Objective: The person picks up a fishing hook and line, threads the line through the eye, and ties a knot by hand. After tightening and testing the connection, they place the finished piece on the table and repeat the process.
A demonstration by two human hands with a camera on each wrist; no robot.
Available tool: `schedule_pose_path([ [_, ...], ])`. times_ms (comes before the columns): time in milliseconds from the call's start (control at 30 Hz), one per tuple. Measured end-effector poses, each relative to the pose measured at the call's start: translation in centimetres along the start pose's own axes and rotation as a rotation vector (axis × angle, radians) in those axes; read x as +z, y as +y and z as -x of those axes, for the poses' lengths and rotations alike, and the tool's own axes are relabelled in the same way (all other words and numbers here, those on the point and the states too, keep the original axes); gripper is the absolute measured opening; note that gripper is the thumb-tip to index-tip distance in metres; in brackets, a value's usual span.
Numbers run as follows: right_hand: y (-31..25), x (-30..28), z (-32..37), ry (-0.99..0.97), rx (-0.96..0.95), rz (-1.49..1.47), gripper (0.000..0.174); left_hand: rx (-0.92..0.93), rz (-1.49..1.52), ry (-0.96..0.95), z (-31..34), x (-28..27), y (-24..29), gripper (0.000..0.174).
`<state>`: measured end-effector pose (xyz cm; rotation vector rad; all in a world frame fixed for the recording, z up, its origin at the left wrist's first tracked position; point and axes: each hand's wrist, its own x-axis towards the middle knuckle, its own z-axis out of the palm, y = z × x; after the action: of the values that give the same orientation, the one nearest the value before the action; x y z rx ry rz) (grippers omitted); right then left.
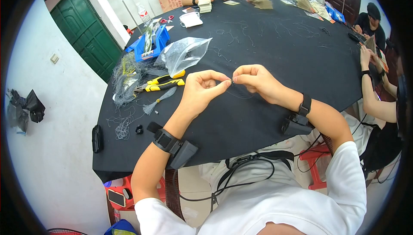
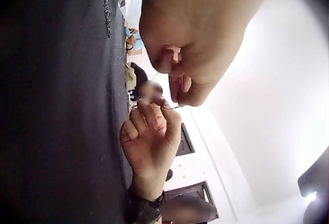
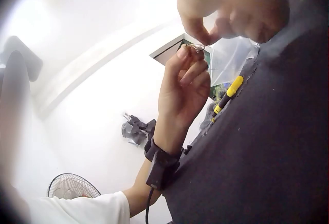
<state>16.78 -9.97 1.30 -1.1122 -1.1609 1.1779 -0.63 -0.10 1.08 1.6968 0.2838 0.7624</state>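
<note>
Over the table, my left hand (image 1: 198,91) and right hand (image 1: 263,83) meet almost fingertip to fingertip. Each pinches a thin line (image 3: 199,47) between thumb and forefinger. A small dark bit (image 1: 232,81) shows between the fingertips, and a faint loop of the line hangs below in the head view. I cannot tell whether that bit is a knot or a small fitting. In the left wrist view the line curves by the right hand's (image 2: 151,142) thumb, partly hidden by the fingers. Yellow-and-black pliers (image 1: 165,84) lie left of my left hand.
On the black tablecloth (image 1: 206,127) lie a clear plastic bag (image 1: 183,56), a blue bin (image 1: 152,46), tangled grey line (image 1: 124,80), a tied bundle of strands (image 1: 160,101) and a black case (image 1: 97,139). Other people sit at the far side and right.
</note>
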Motion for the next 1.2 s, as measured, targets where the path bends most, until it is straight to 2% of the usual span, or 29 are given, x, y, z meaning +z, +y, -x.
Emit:
schedule_pose_path([
  [167,1.2,-0.3,-0.5,-0.212,0.212,-0.335,0.010,-0.018,0.161,-0.064,0.3,0.2,0.9,0.012],
  [300,1.0,0.3,-0.1,-0.213,0.262,-0.386,0.011,-0.039,0.224,0.011,0.3,0.5,0.7,0.012],
  [500,0.8,0.8,0.3,-0.154,0.099,-0.219,0.006,-0.040,0.157,0.187,0.3,0.9,1.0,0.012],
  [567,0.8,1.2,0.4,-0.100,-0.081,-0.037,0.006,-0.019,0.132,0.240,0.3,1.2,0.8,0.013],
  [733,-1.1,1.7,1.0,-0.050,-0.340,0.291,0.006,0.061,-0.024,0.220,0.0,0.8,-0.4,0.012],
  [867,-2.5,1.4,1.4,0.080,-0.497,0.570,0.011,0.060,-0.142,0.170,0.2,1.0,-0.5,0.010],
  [1200,-2.1,0.3,0.3,0.096,-0.440,0.489,0.010,0.075,-0.138,0.006,0.4,1.2,0.2,0.010],
])
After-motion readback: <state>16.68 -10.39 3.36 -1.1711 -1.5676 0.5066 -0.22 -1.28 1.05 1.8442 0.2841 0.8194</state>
